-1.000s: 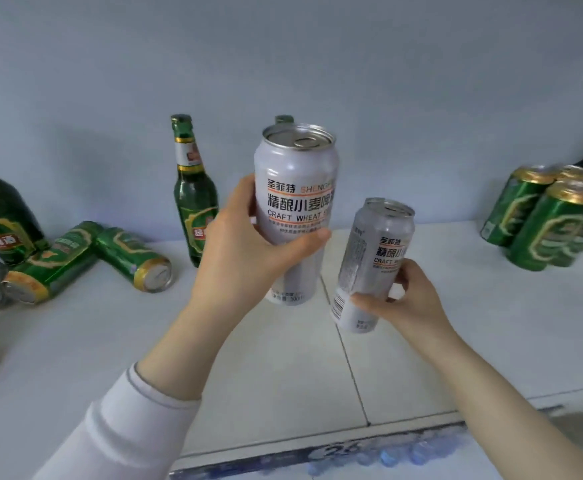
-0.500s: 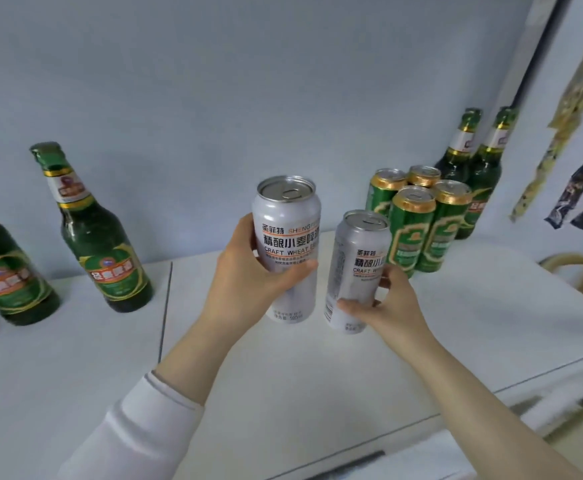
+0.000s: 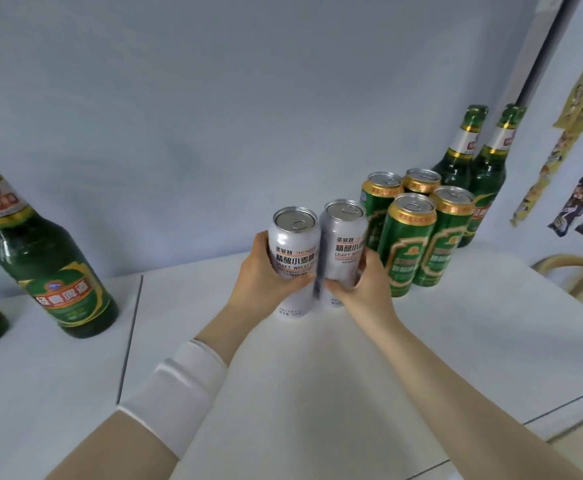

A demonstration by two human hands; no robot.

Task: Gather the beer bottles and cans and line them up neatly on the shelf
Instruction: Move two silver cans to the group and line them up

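Two silver cans, one in left hand (image 3: pixel 262 282) grip (image 3: pixel 295 251), one in right hand (image 3: pixel 369 289) grip (image 3: pixel 343 244): brushed-looking matt metal bodies, printed text, shinier bare metal lids with pull tabs. Four green cans (image 3: pixel 409 244) just right of the right hand: glossy printed metal, gold rims, bright metal tops. Two green bottles (image 3: pixel 480 168) behind those: glossy glass, paper-looking neck labels. Green bottle (image 3: pixel 45 268) well left of the left hand: shiny dark glass, glossy label. Shelf (image 3: pixel 300 358) under the hands: smooth white, matt, slight sheen. Left sleeve (image 3: pixel 175 386): white soft cloth, matt.
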